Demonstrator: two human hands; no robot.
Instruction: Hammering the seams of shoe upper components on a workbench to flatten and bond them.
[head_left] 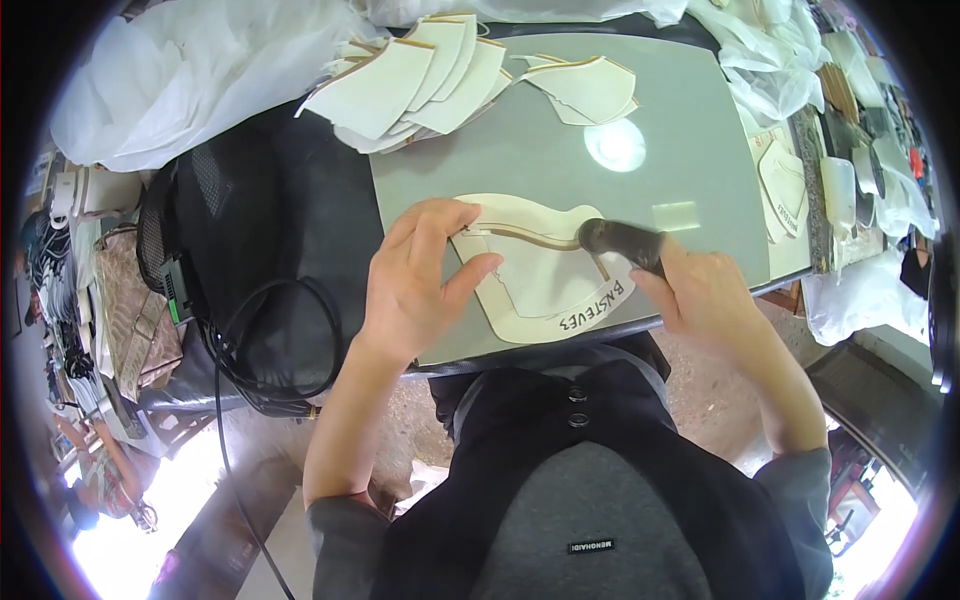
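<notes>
A cream cardboard template [525, 328] with dark handwriting lies on the grey board in front of me. Inside its cutout rests a white shaped piece [545, 280], with a brown-edged strip [530, 237] along its far side. My left hand [420, 265] has thumb and fingers apart, its fingertips touching the template's left part and the strip's left end. Wrapped round a dark, round-ended tool [625, 243], my right hand [705, 290] is closed. The tool's rounded end is over the strip's right end; I cannot tell whether it touches.
A fanned stack of white pieces [385, 88] and a smaller pile [585, 85] lie on the grey board's far side [700, 130]. More templates [783, 190] are at right. A black bag [250, 180] and looped black cable [275, 385] sit left. White plastic bags [200, 80] line the back.
</notes>
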